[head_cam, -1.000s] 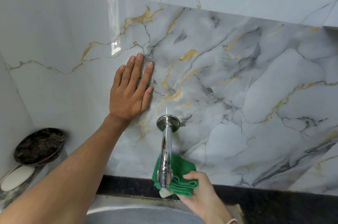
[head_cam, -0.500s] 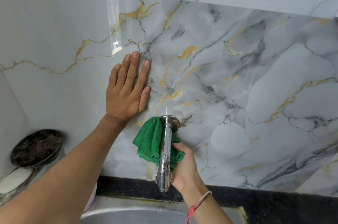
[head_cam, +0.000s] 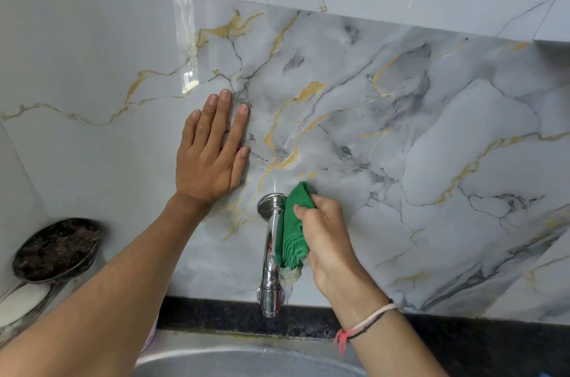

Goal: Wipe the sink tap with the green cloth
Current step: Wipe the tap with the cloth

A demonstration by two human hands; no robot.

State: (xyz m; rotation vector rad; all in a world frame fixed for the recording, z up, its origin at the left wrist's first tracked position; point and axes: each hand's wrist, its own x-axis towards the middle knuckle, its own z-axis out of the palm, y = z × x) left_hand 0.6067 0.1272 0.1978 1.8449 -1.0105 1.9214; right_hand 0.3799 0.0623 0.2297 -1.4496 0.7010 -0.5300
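A chrome tap [head_cam: 271, 253] juts out of the marble-patterned wall above a steel sink [head_cam: 246, 361]. My right hand [head_cam: 327, 238] holds the folded green cloth [head_cam: 291, 228] and presses it against the right side of the tap's pipe, close to the round wall flange. Part of the cloth is hidden under my fingers. A pale bit of something shows just under the cloth. My left hand [head_cam: 212, 154] lies flat on the wall, fingers together and pointing up, left of and above the tap.
A metal soap dish [head_cam: 55, 250] with dark scrubbing material hangs on the wall at the left, and a white soap bar [head_cam: 21, 299] sits below it. A black stone strip [head_cam: 216, 318] runs between wall and sink.
My right hand moved the cloth from the spout's end up and behind the pipe on its left, then over to the pipe's right side near the flange. My left hand stayed flat on the wall.
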